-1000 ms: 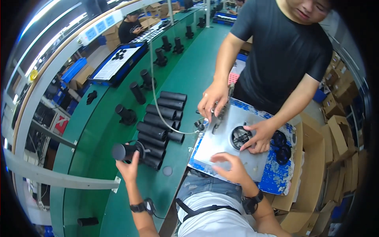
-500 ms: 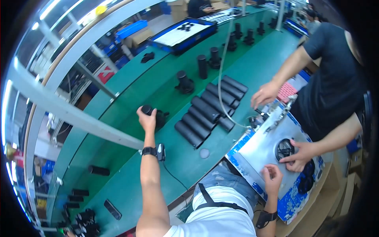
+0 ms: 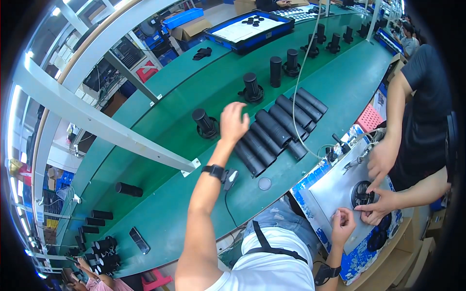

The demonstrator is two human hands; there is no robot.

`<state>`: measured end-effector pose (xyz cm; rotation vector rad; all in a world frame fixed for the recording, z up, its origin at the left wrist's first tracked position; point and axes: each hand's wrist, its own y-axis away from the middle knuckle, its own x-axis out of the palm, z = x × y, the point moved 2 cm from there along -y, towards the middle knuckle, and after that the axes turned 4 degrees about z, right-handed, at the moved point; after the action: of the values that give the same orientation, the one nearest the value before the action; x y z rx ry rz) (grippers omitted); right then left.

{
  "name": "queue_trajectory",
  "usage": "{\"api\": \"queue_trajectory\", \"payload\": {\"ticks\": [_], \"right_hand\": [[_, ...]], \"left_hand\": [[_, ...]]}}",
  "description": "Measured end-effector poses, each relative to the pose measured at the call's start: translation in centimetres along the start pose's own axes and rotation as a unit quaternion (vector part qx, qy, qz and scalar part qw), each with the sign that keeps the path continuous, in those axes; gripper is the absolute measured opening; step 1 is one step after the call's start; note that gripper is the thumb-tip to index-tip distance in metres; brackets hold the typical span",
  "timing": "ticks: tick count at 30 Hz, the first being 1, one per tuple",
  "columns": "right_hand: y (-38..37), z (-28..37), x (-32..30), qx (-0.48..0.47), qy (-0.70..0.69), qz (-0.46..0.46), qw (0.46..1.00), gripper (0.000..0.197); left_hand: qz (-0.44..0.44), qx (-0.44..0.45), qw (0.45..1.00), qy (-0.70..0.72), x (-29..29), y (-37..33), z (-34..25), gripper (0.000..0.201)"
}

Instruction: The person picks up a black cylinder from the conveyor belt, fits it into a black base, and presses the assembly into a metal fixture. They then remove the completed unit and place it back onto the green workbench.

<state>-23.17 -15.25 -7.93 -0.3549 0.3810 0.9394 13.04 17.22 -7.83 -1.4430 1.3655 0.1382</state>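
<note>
My left hand (image 3: pixel 234 122) is raised over the green bench with its fingers stretched out and holds nothing. Just left of it stands an upright black cylinder with a ring-shaped base (image 3: pixel 205 125). Beneath and right of this hand, a row of black tubes (image 3: pixel 273 127) lies side by side. My right hand (image 3: pixel 342 224) is over the metal plate (image 3: pixel 330 194) of a blue-and-white worktop, fingertips pinched together; what they hold, if anything, cannot be made out. Beside it, a co-worker's hands (image 3: pixel 381 206) are on a round black part (image 3: pixel 362 194).
More upright black cylinders (image 3: pixel 251 87) stand along the green strip. A pale post (image 3: pixel 116 138) slants across the left. A thin hose (image 3: pixel 297 92) hangs over the tubes. A phone (image 3: pixel 139 240) and a corded device (image 3: pixel 230 179) lie on the bench.
My left hand has let go of the black cylinder with the ring base and moved right. The co-worker's other hand has come down to the round part. The whole view has shifted.
</note>
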Motion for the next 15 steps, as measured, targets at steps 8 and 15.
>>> {"api": "queue_trajectory", "payload": {"ticks": [8,15], "right_hand": [[1.7,-1.3,-0.1,0.009,0.017,-0.031,0.999,0.006],[1.3,0.9,-0.2,0.021,0.112,-0.061,0.992,0.007]], "left_hand": [[0.206,-0.026,0.975,-0.074,11.6,-16.5,-2.7,0.054],[0.244,-0.080,0.955,-0.147,17.9,-23.0,1.0,0.075]]}}
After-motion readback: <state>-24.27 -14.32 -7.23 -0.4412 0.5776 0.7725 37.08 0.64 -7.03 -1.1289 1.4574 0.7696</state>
